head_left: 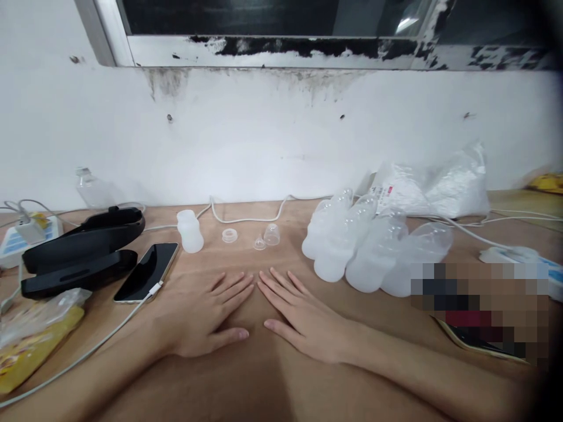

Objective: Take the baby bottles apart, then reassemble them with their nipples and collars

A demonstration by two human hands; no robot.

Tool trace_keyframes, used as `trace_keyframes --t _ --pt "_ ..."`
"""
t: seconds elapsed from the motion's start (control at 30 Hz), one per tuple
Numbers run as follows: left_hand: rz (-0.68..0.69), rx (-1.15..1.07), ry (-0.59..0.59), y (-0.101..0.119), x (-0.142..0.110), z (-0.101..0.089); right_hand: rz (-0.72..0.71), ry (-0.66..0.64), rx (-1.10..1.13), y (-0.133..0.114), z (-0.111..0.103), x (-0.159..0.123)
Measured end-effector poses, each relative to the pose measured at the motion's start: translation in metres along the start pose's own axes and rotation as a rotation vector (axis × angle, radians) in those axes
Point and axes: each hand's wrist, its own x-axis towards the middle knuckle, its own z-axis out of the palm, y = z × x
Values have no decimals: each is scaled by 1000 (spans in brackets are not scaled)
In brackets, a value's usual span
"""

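Both palms lie face down on the wooden table [237, 381], fingers spread and fingertips almost meeting. My left hand [211, 310] holds nothing; beyond it stands a frosted white baby bottle body [190, 231]. My right hand [297, 313] is likewise bare. Ahead of the hands sit a clear ring collar [229, 235], a small clear nipple [259, 243] and a transparent dome cap [272, 234]. To the right of my right hand, several frosted baby bottles with clear caps [356, 246] lie grouped together.
On the left are a phone [147, 272] with a white cable, an open black case [83, 246], a yellow snack bag [39, 334] and a power strip [33, 237]. At the back right rests a clear plastic bag [457, 184]. A blurred patch covers the right edge.
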Motion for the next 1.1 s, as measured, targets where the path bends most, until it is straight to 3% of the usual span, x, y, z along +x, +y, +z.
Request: trace_keyframes --t 0.1,1.1 --pt "-17 8 -5 -1 1 2 30 -31 15 4 7 0" --pt "-46 25 -5 1 3 2 31 -8 9 3 7 2"
